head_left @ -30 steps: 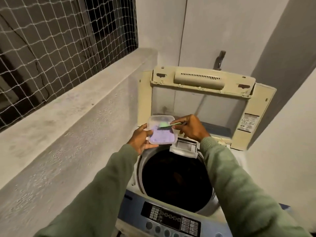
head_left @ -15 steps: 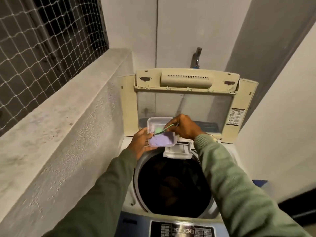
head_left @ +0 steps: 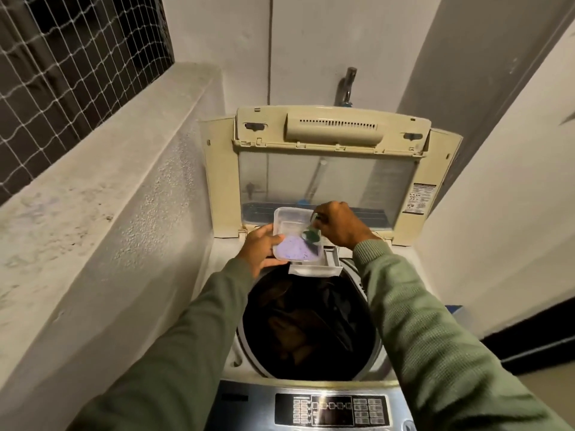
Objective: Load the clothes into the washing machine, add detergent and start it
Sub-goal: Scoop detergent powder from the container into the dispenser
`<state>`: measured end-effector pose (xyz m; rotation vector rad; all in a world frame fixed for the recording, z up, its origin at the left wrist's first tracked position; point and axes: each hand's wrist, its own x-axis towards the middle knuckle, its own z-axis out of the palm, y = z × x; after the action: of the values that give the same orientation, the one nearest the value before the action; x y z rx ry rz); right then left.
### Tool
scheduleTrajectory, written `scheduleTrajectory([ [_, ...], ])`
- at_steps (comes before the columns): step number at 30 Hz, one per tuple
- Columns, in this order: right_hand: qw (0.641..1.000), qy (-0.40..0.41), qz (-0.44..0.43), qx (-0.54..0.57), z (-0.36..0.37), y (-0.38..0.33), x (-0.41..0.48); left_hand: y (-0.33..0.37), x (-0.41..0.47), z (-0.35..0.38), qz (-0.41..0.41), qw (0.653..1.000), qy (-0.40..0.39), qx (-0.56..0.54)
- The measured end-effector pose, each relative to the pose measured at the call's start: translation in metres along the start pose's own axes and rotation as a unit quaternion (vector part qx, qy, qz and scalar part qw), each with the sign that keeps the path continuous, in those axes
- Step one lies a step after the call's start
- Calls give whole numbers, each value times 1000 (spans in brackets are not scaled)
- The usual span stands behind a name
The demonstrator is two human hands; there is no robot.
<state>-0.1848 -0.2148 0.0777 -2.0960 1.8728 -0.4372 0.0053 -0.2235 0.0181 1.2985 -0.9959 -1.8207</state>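
Over the detergent drawer (head_left: 314, 269), the clear powder tub (head_left: 289, 219) is looking light, thin and probably slippery; the left hand (head_left: 258, 248) is gripping its side wall, the right hand (head_left: 340, 227) is pinching a green scoop (head_left: 312, 236) inside it.

left hand (head_left: 259, 247) holding detergent tub (head_left: 295, 236), right hand (head_left: 340, 223) scooping
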Motion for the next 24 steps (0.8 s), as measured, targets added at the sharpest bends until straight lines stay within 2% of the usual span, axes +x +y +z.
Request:
scheduleTrajectory([
  [4,998,53,-16,-20,-2,4,6,5,3,1,0,1000,-2,11],
  [9,1000,-7,4,-30,16,9,16,3,7,12,-6,999,25,33],
  [13,991,-37,97,81,31,14,23,3,5,19,-31,995,75,50],
  [15,973,-36,159,161,38,21,26,2,4,18,-42,994,88,50],
  [18,926,-44,231,294,44,29,21,-1,4,12,-45,994,96,27],
  [24,837,-57,272,471,54,32,9,-3,2,11,-47,995,85,10],
])
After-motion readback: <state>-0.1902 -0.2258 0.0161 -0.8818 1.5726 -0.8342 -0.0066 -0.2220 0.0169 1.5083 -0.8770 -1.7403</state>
